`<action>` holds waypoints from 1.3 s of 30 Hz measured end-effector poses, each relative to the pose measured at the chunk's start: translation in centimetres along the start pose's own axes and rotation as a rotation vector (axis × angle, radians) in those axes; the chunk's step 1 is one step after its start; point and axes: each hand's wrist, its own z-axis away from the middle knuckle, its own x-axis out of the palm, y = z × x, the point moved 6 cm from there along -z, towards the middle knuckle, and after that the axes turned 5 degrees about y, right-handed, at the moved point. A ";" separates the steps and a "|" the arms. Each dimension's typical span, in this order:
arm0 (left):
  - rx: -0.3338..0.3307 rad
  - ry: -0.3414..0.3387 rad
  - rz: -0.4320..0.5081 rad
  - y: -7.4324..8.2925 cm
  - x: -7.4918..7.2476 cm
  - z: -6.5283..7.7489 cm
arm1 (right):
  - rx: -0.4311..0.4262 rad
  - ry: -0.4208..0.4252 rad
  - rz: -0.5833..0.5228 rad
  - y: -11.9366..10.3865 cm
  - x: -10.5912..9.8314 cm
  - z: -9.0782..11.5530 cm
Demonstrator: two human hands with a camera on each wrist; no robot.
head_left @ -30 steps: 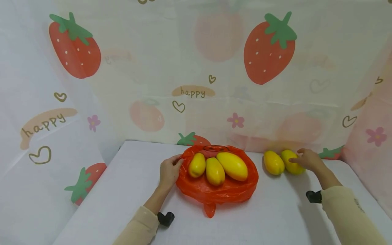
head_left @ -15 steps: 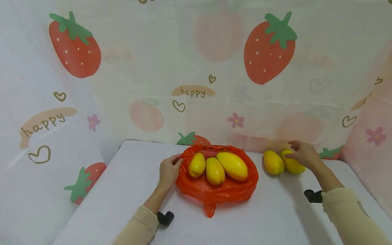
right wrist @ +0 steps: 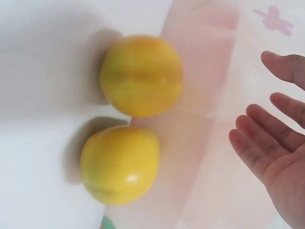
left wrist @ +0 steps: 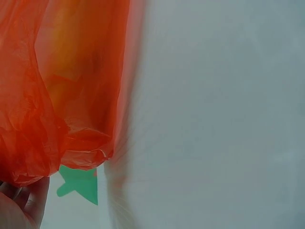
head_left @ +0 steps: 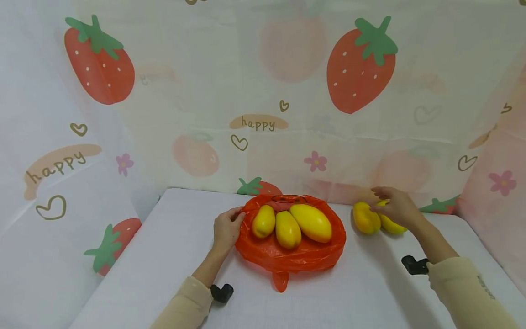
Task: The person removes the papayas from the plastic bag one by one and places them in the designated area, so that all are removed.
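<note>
An orange-red plastic bag (head_left: 287, 264) lies spread with its mouth facing up, and 3 yellow, oval, mango-like fruits (head_left: 311, 223) rest in it. My left hand (head_left: 226, 232) pinches the bag's left rim; in the left wrist view the fingers (left wrist: 37, 200) are partly hidden under the crinkled plastic. Two more yellow fruits stand side by side to the right of the bag, one nearer (head_left: 366, 219) and one farther right (head_left: 391, 225). My right hand (head_left: 397, 209) hovers over them, fingers apart and holding nothing. From the right wrist view, a gap separates that hand (right wrist: 281, 152) from both fruits (right wrist: 141, 75).
A white-covered table (head_left: 172, 256) carries everything. Behind it hangs a cloth backdrop (head_left: 230, 68) printed with strawberries, hearts and flowers, reaching down to the table's back edge. A black wrist camera mount (head_left: 222, 293) sits at each sleeve.
My right hand has moved left, from over the farther-right fruit toward the nearer one. The left hand stays on the bag's rim, and the fruits have not shifted.
</note>
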 end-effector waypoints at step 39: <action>0.018 0.015 0.004 0.0 0.2 -0.1 | -0.074 -0.088 -0.046 -8.2 3.8 -0.8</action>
